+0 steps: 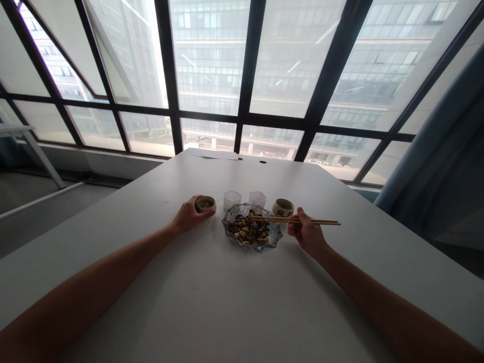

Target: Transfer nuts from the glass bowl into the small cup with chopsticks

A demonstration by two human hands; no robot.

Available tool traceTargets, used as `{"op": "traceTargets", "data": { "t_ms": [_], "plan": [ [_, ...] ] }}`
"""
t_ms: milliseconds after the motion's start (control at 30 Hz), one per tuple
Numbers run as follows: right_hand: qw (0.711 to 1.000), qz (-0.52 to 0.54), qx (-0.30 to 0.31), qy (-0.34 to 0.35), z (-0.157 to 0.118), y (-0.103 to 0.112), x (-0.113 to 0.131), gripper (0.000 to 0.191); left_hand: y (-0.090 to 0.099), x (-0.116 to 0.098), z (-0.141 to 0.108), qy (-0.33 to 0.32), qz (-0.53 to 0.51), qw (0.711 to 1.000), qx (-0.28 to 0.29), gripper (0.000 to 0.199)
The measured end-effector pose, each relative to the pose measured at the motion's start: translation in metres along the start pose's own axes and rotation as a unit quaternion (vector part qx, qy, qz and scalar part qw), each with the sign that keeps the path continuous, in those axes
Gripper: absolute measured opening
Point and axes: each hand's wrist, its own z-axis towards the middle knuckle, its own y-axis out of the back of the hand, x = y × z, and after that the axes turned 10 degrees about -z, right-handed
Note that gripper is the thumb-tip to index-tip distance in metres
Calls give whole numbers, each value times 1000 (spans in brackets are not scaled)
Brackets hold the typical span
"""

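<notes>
My left hand is wrapped round a small ceramic cup on the left, which has something greenish inside. With my right hand I grip a pair of wooden chopsticks, held nearly level. Their tips reach over a clear glass bowl with a wavy rim. Mixed nuts and seeds lie in it; whether the tips hold a piece is too small to tell. A second ceramic cup with dark markings stands just behind the chopsticks. Two translucent plastic cups stand behind the bowl.
Everything stands on a white table. Papers lie at its far edge, near two dark round holes. Beyond are large dark-framed windows. A blue-grey curtain hangs at the right, and part of another white table shows at the left.
</notes>
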Motion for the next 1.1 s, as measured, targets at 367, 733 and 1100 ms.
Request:
{"op": "traceTargets", "data": {
  "t_ms": [367, 733, 1100],
  "plan": [
    [1000, -8, -4, 9, -4, -3, -5, 56, -1, -1, -2, -46, -14, 999, -9, 76],
    [999, -29, 16, 34, -5, -2, -8, 59, 0, 0, -2, -65, -16, 998, -14, 78],
    [998, -31, 38, 44, -4, 0, -10, 55, 0, -2, -1, 9, -50, 998, 25, 77]
  ]
}}
